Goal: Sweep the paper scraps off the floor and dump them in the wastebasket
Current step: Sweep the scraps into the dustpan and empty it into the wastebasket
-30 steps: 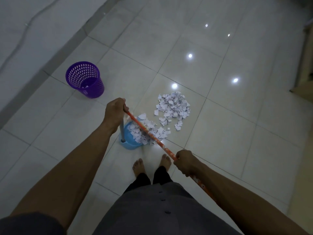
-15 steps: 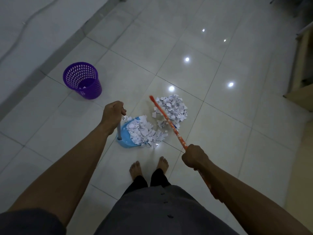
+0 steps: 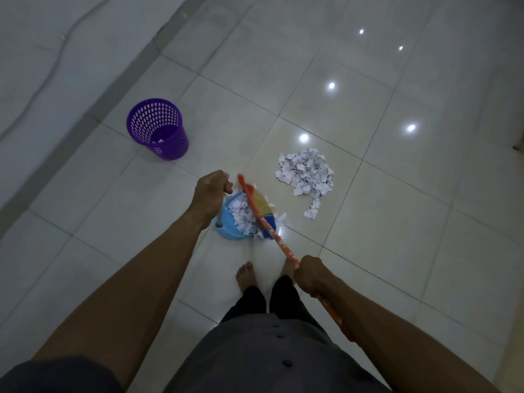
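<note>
Broom head (image 3: 262, 205) now over dustpan (image 3: 226, 222)

No legible text, label, brand or number anywhere in view. Pale speckled markings on the long orange broom handle (image 3: 280, 243) are too blurred to read. Faint darker marks on the torn white paper scraps (image 3: 306, 177) are too small to tell if they are print.

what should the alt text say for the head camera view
Seen from above, a person's right hand grips an orange-handled broom whose bristles rest on paper scraps in a blue dustpan, held by its handle in the left hand. A loose pile lies on the tiled floor to the right; a purple wastebasket stands further left.
</note>
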